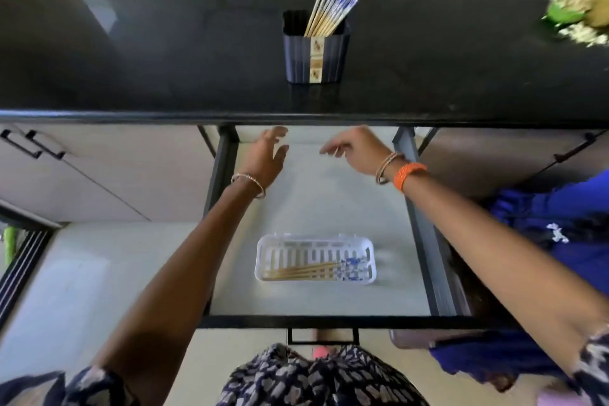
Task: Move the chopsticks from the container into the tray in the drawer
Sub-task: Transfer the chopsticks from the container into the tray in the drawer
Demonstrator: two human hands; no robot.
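our left hand [268,155] and right hand [357,150] hover apart and empty over the open drawer [316,201]. most chopsticks [333,6] lean in the container [314,49] on the counter [131,69]; a few lie in the tray [315,263]. they look light, stiff and slick, so we'd pinch several mid-shaft.

empty hands [268,155] above open drawer [316,208]

Glossy black counter [131,76], white plastic tray [263,250], wood chopsticks [303,272].

One container [315,51], one tray [315,242], two hands [268,153], perhaps four chopsticks [303,271] in the tray.
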